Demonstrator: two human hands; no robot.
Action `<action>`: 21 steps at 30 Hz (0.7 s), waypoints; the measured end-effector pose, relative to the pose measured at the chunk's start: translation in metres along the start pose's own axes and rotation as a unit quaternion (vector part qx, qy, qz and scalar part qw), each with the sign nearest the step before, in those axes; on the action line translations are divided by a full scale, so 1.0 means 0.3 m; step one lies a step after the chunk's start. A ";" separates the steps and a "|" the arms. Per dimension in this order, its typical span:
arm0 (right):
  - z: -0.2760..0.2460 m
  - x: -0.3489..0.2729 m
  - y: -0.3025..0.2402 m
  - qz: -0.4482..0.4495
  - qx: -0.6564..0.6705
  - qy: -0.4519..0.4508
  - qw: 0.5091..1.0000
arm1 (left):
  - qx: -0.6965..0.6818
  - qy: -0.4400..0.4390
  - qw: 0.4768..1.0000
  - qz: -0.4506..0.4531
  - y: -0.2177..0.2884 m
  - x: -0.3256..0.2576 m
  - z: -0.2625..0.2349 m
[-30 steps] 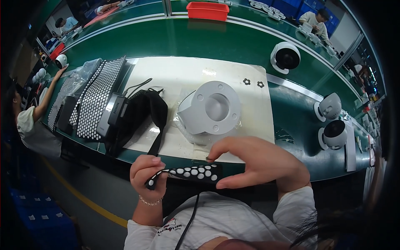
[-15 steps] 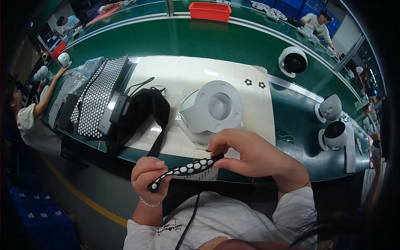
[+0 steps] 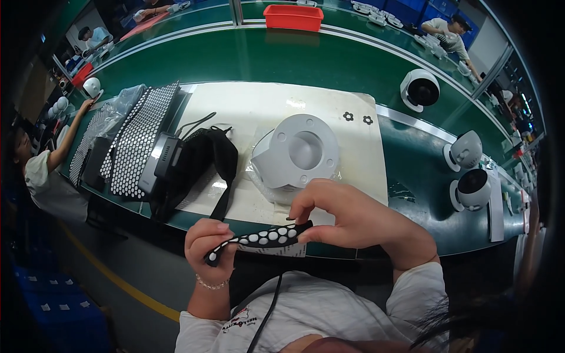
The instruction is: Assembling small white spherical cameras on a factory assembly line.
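Observation:
A bent black strip with white round pads (image 3: 265,237) is held in front of my chest. My left hand (image 3: 207,247) is closed round its left end. At the other end, the thumb and fingers of my right hand (image 3: 347,215) pinch the strip, and a small dark piece shows at the fingertips. Just beyond my right hand, a white ring-shaped plastic base (image 3: 281,144) with several round recesses lies on clear plastic wrap. Left of it is a heap of black fabric with a strap (image 3: 226,153).
Black sheets with white dots (image 3: 138,141) and a grey device (image 3: 162,156) lie to the left. White round-headed devices (image 3: 419,90) stand at the right on the green table. A red bin (image 3: 293,19) sits at the back. Other people work around, one (image 3: 44,170) at the left.
Both hands still hold the strip, which has shifted slightly left and is turned a little more face-up. At the far left, the co-worker's hand has moved slightly.

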State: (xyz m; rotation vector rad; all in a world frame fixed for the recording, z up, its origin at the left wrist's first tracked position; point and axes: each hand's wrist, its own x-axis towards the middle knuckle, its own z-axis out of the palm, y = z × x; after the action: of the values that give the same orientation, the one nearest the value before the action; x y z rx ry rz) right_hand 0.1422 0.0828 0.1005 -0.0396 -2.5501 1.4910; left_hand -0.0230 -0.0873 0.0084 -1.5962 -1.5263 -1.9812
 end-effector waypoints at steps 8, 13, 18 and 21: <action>-0.030 0.019 0.025 -0.113 -0.050 0.172 0.977 | -0.020 -0.052 0.997 -0.049 -0.026 0.016 0.011; -0.108 0.094 0.172 -0.096 0.030 0.335 0.937 | -0.053 -0.143 0.986 -0.062 -0.046 0.067 0.105; -0.117 0.142 0.199 -0.011 0.044 0.294 0.955 | -0.027 -0.181 0.982 -0.051 -0.062 0.051 0.168; -0.125 0.125 0.159 -0.025 -0.060 0.294 0.954 | -0.038 -0.197 0.977 -0.072 -0.058 0.039 0.163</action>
State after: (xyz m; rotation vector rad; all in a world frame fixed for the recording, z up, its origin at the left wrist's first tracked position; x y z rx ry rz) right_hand 0.1086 0.1431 0.0826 -0.3724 -2.1277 1.0892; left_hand -0.0088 -0.0362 0.0025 -2.0614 -1.7648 -1.8945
